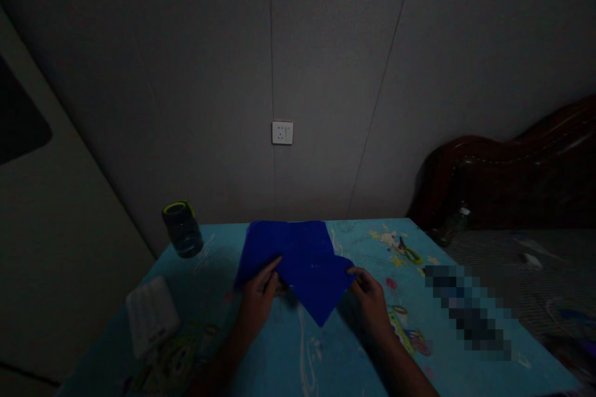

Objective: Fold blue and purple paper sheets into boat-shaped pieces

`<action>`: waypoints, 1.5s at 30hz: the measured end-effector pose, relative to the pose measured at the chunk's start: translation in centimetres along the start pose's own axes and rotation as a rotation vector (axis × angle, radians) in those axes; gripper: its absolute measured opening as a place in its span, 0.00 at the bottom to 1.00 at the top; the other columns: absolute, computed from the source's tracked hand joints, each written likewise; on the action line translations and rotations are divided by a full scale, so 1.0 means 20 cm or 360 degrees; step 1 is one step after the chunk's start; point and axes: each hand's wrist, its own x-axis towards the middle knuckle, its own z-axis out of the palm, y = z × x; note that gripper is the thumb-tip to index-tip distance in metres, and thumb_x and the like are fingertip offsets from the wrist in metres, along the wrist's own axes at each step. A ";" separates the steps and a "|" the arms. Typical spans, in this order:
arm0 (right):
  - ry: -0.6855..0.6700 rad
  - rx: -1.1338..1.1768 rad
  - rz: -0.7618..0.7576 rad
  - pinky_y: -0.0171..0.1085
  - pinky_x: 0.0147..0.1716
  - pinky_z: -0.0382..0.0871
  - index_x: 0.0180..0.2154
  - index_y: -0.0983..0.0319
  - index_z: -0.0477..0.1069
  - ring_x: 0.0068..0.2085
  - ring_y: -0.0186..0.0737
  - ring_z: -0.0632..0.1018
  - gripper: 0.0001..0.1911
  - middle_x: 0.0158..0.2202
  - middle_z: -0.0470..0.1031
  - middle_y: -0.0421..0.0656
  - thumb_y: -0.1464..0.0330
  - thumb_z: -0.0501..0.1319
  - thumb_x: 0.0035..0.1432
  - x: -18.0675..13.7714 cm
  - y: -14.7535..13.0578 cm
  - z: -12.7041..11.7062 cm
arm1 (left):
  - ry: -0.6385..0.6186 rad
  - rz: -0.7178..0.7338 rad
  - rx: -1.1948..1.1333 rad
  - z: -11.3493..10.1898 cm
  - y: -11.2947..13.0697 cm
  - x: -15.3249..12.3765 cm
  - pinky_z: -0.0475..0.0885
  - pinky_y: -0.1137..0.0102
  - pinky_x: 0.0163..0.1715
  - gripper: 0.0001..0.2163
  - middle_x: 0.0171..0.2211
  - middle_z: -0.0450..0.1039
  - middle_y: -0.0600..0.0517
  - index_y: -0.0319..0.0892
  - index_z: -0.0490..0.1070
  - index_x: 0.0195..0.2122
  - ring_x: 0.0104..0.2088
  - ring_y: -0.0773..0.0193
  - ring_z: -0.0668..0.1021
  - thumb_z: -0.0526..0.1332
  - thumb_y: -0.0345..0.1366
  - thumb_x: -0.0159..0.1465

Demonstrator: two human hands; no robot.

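A dark blue sheet of paper [302, 257], partly folded, lies on a light blue table with cartoon prints [261, 353]. One folded corner points toward me. My left hand [259, 298] rests on the sheet's left part, its fingers laid on the paper near the fold. My right hand [370, 298] pinches the right edge of the folded flap with its fingertips.
A jar with a yellow-green lid [181, 229] stands at the table's far left corner. A white flat box [151, 316] lies at the left edge. A wall with a socket [282, 133] is right behind the table. A dark wooden headboard [512, 180] and bed are at the right.
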 end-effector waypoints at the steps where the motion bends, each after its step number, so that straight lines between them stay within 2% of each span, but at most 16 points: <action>1: 0.0008 0.0004 0.0006 0.35 0.32 0.68 0.35 0.61 0.75 0.31 0.40 0.76 0.16 0.30 0.79 0.41 0.59 0.72 0.48 0.00 0.00 0.00 | 0.0002 0.0002 -0.0042 0.00 0.01 0.00 0.81 0.60 0.36 0.27 0.36 0.82 0.47 0.38 0.70 0.57 0.33 0.56 0.83 0.60 0.50 0.62; 6: 0.0000 -0.0010 0.0051 0.36 0.32 0.69 0.35 0.61 0.76 0.31 0.41 0.76 0.15 0.30 0.78 0.41 0.60 0.71 0.47 -0.01 0.00 0.00 | 0.0075 -0.0006 -0.0095 0.02 0.05 -0.01 0.78 0.61 0.44 0.26 0.48 0.79 0.43 0.38 0.73 0.54 0.43 0.53 0.81 0.64 0.50 0.60; 8: -0.0001 -0.0002 0.0075 0.36 0.32 0.69 0.37 0.61 0.76 0.31 0.41 0.76 0.16 0.30 0.78 0.41 0.60 0.70 0.48 -0.02 0.00 -0.01 | 0.0089 -0.0022 -0.0098 0.02 0.05 -0.01 0.78 0.62 0.45 0.25 0.48 0.79 0.42 0.39 0.74 0.52 0.45 0.52 0.81 0.65 0.50 0.58; 13: 0.0008 -0.0039 0.0067 0.34 0.31 0.66 0.41 0.61 0.77 0.31 0.39 0.74 0.16 0.29 0.76 0.40 0.59 0.68 0.53 -0.03 0.00 -0.01 | 0.0139 -0.0059 -0.0060 0.03 0.08 -0.01 0.77 0.67 0.39 0.22 0.35 0.78 0.48 0.39 0.75 0.47 0.40 0.56 0.81 0.68 0.46 0.55; 15: -0.0016 -0.0053 0.0053 0.35 0.32 0.67 0.44 0.61 0.77 0.32 0.40 0.74 0.19 0.30 0.77 0.41 0.58 0.68 0.53 -0.03 -0.01 -0.01 | 0.0129 -0.0080 -0.0109 0.04 0.10 -0.01 0.77 0.68 0.36 0.27 0.30 0.75 0.53 0.40 0.70 0.54 0.35 0.60 0.81 0.67 0.45 0.55; 18: -0.0081 0.0048 0.0030 0.37 0.34 0.69 0.56 0.59 0.69 0.32 0.41 0.76 0.29 0.31 0.78 0.42 0.57 0.68 0.55 -0.03 -0.04 0.01 | 0.0117 -0.0115 -0.0197 0.05 0.12 -0.01 0.78 0.67 0.34 0.39 0.24 0.68 0.61 0.43 0.54 0.65 0.28 0.65 0.79 0.67 0.45 0.55; 19: -0.0094 0.0091 0.0024 0.37 0.34 0.69 0.59 0.58 0.65 0.31 0.40 0.76 0.32 0.30 0.78 0.41 0.57 0.68 0.55 -0.03 -0.05 0.02 | 0.0116 -0.0136 -0.0210 0.04 0.12 -0.01 0.78 0.67 0.34 0.40 0.23 0.67 0.62 0.43 0.53 0.66 0.28 0.65 0.79 0.68 0.45 0.54; 21: -0.0101 0.0142 0.0039 0.36 0.31 0.68 0.62 0.58 0.60 0.28 0.38 0.75 0.37 0.27 0.77 0.38 0.57 0.68 0.55 -0.03 -0.05 0.02 | 0.0125 -0.0203 -0.0218 0.03 0.10 0.00 0.78 0.66 0.35 0.38 0.24 0.69 0.61 0.41 0.59 0.62 0.29 0.63 0.80 0.69 0.46 0.52; 23: -0.0116 0.0153 0.0092 0.35 0.28 0.67 0.58 0.60 0.64 0.25 0.37 0.74 0.36 0.24 0.76 0.37 0.56 0.70 0.52 -0.02 -0.05 0.01 | 0.0142 -0.0280 -0.0215 0.02 0.09 0.01 0.79 0.65 0.35 0.32 0.26 0.73 0.57 0.39 0.67 0.53 0.31 0.60 0.81 0.71 0.48 0.49; 25: -0.0184 0.0137 0.0137 0.35 0.26 0.67 0.50 0.62 0.71 0.23 0.37 0.74 0.29 0.23 0.76 0.37 0.55 0.71 0.50 -0.02 -0.05 0.00 | 0.0131 -0.0332 -0.0227 0.01 0.08 0.01 0.80 0.63 0.35 0.29 0.27 0.76 0.55 0.39 0.70 0.46 0.32 0.57 0.82 0.73 0.48 0.46; 28: -0.0317 0.0112 0.0132 0.35 0.25 0.68 0.42 0.63 0.74 0.19 0.36 0.73 0.22 0.18 0.74 0.37 0.54 0.69 0.52 -0.02 -0.06 -0.01 | 0.0105 -0.0393 -0.0296 0.01 0.09 0.01 0.80 0.62 0.33 0.30 0.30 0.79 0.53 0.41 0.68 0.46 0.33 0.55 0.82 0.73 0.48 0.45; 30: -0.0370 0.0115 0.0131 0.34 0.22 0.66 0.42 0.64 0.73 0.16 0.34 0.71 0.22 0.15 0.72 0.35 0.54 0.67 0.54 -0.02 -0.07 -0.01 | 0.0122 -0.0428 -0.0351 0.03 0.10 0.00 0.80 0.62 0.31 0.32 0.30 0.79 0.54 0.43 0.66 0.48 0.32 0.55 0.82 0.74 0.47 0.44; 33: -0.0396 0.0160 0.0168 0.30 0.17 0.61 0.40 0.64 0.72 0.12 0.32 0.68 0.22 0.12 0.70 0.34 0.53 0.67 0.54 -0.02 -0.06 -0.02 | 0.0125 -0.0465 -0.0383 0.05 0.10 -0.01 0.79 0.65 0.25 0.34 0.25 0.76 0.58 0.46 0.65 0.49 0.27 0.57 0.81 0.75 0.45 0.41; 37: -0.0410 0.0226 0.0190 0.28 0.14 0.53 0.37 0.63 0.73 0.10 0.30 0.66 0.21 0.11 0.69 0.33 0.52 0.68 0.52 -0.01 -0.03 -0.03 | 0.0062 -0.0448 -0.0352 0.05 0.10 -0.01 0.77 0.66 0.24 0.21 0.21 0.73 0.60 0.46 0.70 0.37 0.23 0.61 0.77 0.73 0.41 0.42; 41: -0.0441 0.0411 0.0254 0.29 0.17 0.56 0.38 0.63 0.75 0.13 0.32 0.69 0.20 0.13 0.71 0.35 0.54 0.69 0.51 -0.02 -0.02 -0.03 | 0.0003 -0.0487 -0.0378 0.01 0.13 0.00 0.74 0.66 0.23 0.16 0.17 0.71 0.58 0.45 0.73 0.28 0.20 0.62 0.75 0.72 0.42 0.39; 45: -0.0499 0.0545 0.0274 0.33 0.23 0.64 0.42 0.64 0.76 0.17 0.36 0.75 0.24 0.15 0.74 0.39 0.53 0.69 0.52 -0.05 -0.05 -0.02 | 0.0100 -0.0456 -0.0436 -0.02 0.14 0.00 0.76 0.63 0.27 0.19 0.25 0.77 0.51 0.45 0.76 0.28 0.27 0.56 0.79 0.72 0.47 0.37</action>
